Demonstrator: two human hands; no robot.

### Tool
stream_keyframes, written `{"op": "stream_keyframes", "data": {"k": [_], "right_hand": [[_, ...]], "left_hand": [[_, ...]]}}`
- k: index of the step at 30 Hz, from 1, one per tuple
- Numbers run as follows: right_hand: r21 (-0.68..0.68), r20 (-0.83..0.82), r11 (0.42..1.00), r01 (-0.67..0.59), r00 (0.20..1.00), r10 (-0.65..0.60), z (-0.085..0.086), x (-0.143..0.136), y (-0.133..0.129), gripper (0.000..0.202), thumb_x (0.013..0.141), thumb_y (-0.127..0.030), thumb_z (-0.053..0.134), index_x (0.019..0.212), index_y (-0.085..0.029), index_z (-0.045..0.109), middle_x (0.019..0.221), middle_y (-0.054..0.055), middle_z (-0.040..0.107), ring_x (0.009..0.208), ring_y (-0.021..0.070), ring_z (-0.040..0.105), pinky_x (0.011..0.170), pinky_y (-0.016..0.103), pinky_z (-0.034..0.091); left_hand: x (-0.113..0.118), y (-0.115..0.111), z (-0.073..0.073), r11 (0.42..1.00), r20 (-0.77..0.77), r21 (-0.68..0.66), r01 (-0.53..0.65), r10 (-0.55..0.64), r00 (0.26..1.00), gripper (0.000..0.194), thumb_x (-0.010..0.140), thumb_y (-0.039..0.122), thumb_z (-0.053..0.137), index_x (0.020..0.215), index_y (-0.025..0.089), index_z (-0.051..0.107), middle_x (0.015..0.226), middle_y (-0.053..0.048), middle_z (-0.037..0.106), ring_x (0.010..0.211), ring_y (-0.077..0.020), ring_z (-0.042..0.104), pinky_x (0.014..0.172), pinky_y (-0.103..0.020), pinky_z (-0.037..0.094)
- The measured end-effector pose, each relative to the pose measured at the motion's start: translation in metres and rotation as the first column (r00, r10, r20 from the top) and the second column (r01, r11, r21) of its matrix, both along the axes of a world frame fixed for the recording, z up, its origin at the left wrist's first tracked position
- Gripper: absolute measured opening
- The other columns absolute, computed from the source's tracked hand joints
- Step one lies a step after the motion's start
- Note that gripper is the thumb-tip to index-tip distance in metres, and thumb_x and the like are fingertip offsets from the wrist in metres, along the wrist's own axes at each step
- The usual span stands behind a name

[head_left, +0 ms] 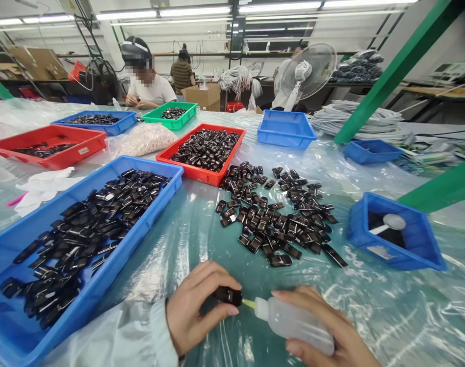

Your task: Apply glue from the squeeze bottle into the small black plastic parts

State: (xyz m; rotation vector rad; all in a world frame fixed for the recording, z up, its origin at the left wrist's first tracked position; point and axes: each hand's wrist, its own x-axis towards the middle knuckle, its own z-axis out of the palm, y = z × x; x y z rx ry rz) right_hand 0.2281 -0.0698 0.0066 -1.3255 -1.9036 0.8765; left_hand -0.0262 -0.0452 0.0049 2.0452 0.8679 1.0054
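Observation:
Between the thumb and fingers of my left hand point(198, 303) is a small glossy black plastic part point(229, 295). My right hand point(324, 326) is wrapped round a translucent squeeze bottle point(295, 322) with a white cap, tilted on its side. The bottle's thin yellow-green nozzle point(249, 304) points left, its tip at the end of the black part; whether it goes inside I cannot tell. Just beyond my hands, a loose pile of similar black parts point(278, 219) lies on the plastic-covered table point(179, 229).
To the left stands a long blue tray point(156, 211) of black parts. Red trays point(205, 177) point(60, 162) and a green tray point(186, 118) sit farther back. At right, a blue bin point(393, 257) holds black material and a scoop point(393, 223). Green bars point(396, 71) slant across the right side. A person point(152, 89) sits opposite.

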Motion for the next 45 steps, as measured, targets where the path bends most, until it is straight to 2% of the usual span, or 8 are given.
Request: {"op": "stream_keyframes", "data": {"k": [6, 12, 23, 31, 39, 45], "right_hand": [[-0.063, -0.046, 0.997, -0.039, 0.998, 0.036, -0.004, 0.002, 0.003, 0.030, 0.079, -0.050, 0.066, 0.109, -0.043, 0.066, 0.092, -0.001, 0.066, 0.075, 0.0170, 0.066, 0.060, 0.021, 0.054], [-0.100, -0.042, 0.995, -0.027, 0.999, 0.023, -0.008, 0.005, 0.004, 0.032, 0.077, -0.045, 0.069, 0.109, -0.041, 0.067, 0.100, 0.001, 0.069, 0.088, 0.0212, 0.066, 0.059, 0.021, 0.054], [-0.220, -0.040, 0.976, 0.005, 0.999, -0.014, 0.000, 0.004, 0.004, 0.031, 0.075, -0.037, 0.072, 0.105, -0.038, 0.071, 0.101, 0.003, 0.068, 0.091, 0.0238, 0.066, 0.060, 0.023, 0.056], [-0.296, -0.085, 0.955, -0.037, 0.996, 0.012, 0.003, 0.004, 0.006, 0.030, 0.075, -0.038, 0.071, 0.105, -0.038, 0.071, 0.091, 0.002, 0.065, 0.078, 0.0205, 0.065, 0.058, 0.024, 0.056], [-0.321, -0.108, 0.945, -0.059, 0.994, 0.025, 0.005, 0.005, 0.006, 0.028, 0.076, -0.038, 0.071, 0.104, -0.036, 0.071, 0.092, 0.003, 0.066, 0.079, 0.0214, 0.065, 0.058, 0.024, 0.057], [-0.289, -0.098, 0.956, -0.050, 0.995, 0.022, 0.006, 0.005, 0.007, 0.030, 0.074, -0.035, 0.073, 0.103, -0.037, 0.071, 0.094, 0.002, 0.067, 0.082, 0.0213, 0.065, 0.062, 0.025, 0.057]], "left_hand": [[0.000, -0.001, 0.001, 1.000, -0.002, -0.008, -0.007, 0.007, 1.000, 0.019, 0.091, 0.031, 0.055, 0.107, 0.019, 0.057, 0.092, -0.007, 0.061, 0.086, -0.0201, 0.055, 0.078, -0.034, 0.044], [0.000, 0.000, 0.001, 1.000, -0.001, -0.011, -0.002, 0.002, 1.000, 0.020, 0.091, 0.032, 0.057, 0.106, 0.018, 0.058, 0.092, -0.007, 0.061, 0.086, -0.0196, 0.054, 0.078, -0.033, 0.043], [-0.001, 0.000, 0.002, 1.000, -0.012, -0.006, 0.017, -0.017, 1.000, 0.020, 0.091, 0.030, 0.057, 0.107, 0.019, 0.058, 0.093, -0.007, 0.061, 0.087, -0.0200, 0.054, 0.077, -0.033, 0.043], [-0.001, 0.000, 0.002, 1.000, -0.039, 0.012, 0.013, -0.013, 0.999, 0.020, 0.090, 0.031, 0.057, 0.106, 0.019, 0.059, 0.092, -0.006, 0.062, 0.086, -0.0193, 0.054, 0.077, -0.032, 0.043], [-0.001, -0.001, 0.003, 1.000, -0.061, -0.007, 0.024, -0.025, 0.998, 0.021, 0.091, 0.033, 0.055, 0.107, 0.019, 0.059, 0.091, -0.007, 0.063, 0.085, -0.0204, 0.055, 0.075, -0.033, 0.045], [0.000, -0.001, 0.003, 1.000, -0.064, -0.002, 0.031, -0.032, 0.997, 0.020, 0.092, 0.032, 0.055, 0.106, 0.019, 0.060, 0.092, -0.007, 0.063, 0.086, -0.0195, 0.056, 0.075, -0.032, 0.045]]}}
